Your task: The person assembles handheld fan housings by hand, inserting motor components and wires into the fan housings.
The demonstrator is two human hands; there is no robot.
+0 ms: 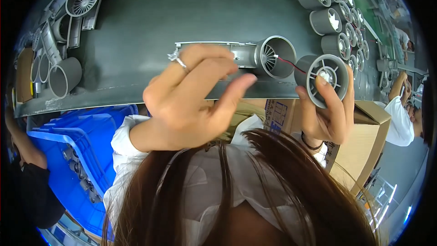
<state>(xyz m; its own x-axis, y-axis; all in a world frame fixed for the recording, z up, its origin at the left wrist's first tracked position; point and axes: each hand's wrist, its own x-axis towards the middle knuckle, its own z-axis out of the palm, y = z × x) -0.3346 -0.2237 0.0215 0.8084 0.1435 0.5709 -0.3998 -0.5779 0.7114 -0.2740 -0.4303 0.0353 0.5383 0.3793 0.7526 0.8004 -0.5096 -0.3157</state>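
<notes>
My right hand (334,123) grips a grey cylindrical fan unit (311,64), its spoked round end turned toward me. One finger rests on the unit's hub. From it a thin red and dark wire (287,60) runs left to a small white plug (276,56) at the ring of a grey plastic housing (246,55). This housing lies on the table, its ring at the right and a long trough-like part reaching left. Over the trough hovers my left hand (186,95), a ring on one finger, thumb and fingers apart. It partly hides the trough; I see nothing in its grasp.
Several grey fan units (325,22) stand in rows at the right of the dark green table (195,9). More grey housings (65,77) lie at the left. Below the table edge are a blue crate (86,132) and a cardboard box (359,143). Another person's arm (22,141) is at far left.
</notes>
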